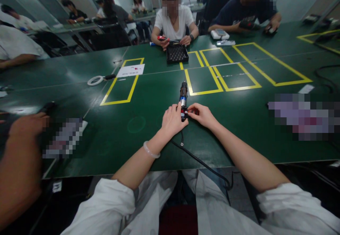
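A slim motor assembly (183,99) with a black chuck-like tip, a silver and blue middle and small red parts lies on the green table in front of me. My left hand (172,119) is closed around its near end from the left, fingers along its side. My right hand (202,115) touches the same end from the right, thumb and forefinger pinched together; what sits between those fingertips is too small to name. A black cable (199,161) runs from near the assembly toward the table edge, with a small ring terminal (182,144) on a short lead beside it.
Yellow tape outlines (223,90) mark the green table (148,150). A paper sheet (130,70) and a white ring (95,80) lie left of centre. Across the table a person works at a black tray (177,55). A co-worker's arm (23,146) reaches in at left.
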A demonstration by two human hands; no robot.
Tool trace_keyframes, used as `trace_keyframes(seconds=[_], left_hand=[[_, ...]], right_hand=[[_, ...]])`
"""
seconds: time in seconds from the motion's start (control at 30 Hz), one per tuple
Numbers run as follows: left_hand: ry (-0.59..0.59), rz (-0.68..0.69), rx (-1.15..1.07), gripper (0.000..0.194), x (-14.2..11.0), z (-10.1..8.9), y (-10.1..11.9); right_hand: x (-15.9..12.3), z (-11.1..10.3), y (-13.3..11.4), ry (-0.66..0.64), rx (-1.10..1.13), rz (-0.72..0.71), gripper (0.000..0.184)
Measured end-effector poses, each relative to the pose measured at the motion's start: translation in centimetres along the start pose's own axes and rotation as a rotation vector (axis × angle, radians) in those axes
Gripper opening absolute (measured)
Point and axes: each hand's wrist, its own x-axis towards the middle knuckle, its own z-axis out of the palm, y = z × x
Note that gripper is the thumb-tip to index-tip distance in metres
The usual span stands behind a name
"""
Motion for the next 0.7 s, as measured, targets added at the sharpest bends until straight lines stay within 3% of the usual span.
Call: trace_keyframes(seconds=[0.4,0.7], left_hand=[[-0.008,-0.015,0.055,0.071,1.1,-0.5,0.7],[0.008,-0.08,0.135,0.065,1.2,-0.5,0.4]], right_hand=[[-0.4,-0.1,-1.6,0.112,0.026,0.118,0.009],[-0.5,0.0,-1.4,0.056,0.124,0.066,0.012]])
